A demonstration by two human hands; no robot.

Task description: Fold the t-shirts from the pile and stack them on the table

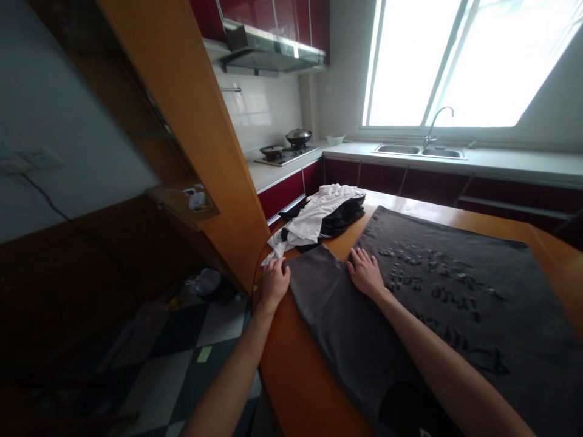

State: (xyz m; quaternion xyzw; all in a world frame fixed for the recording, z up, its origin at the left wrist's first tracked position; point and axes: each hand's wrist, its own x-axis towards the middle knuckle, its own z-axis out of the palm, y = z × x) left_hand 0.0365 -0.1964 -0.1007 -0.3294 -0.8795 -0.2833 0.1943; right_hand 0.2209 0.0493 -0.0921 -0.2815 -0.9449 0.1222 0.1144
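A dark grey shirt (437,261) with raised dark lettering lies spread on the orange wooden table (291,358). Its sleeve-like part (328,303) reaches left toward the table's edge. At the far left corner of that part, my left hand (276,280) is closed on the cloth, fingers curled at its edge. My right hand (365,271) rests flat on the shirt where this part meets the lettered body, fingers stretched out. A black patch (410,406) of cloth shows at the near edge, partly behind my right forearm.
Beyond my hands lies a heap of white clothing (314,215) and black clothing (344,217). An orange wooden partition (200,121) rises on the left. Farther back are a stove (286,156) with pans, a counter (501,162) and a sink (398,149) under the window.
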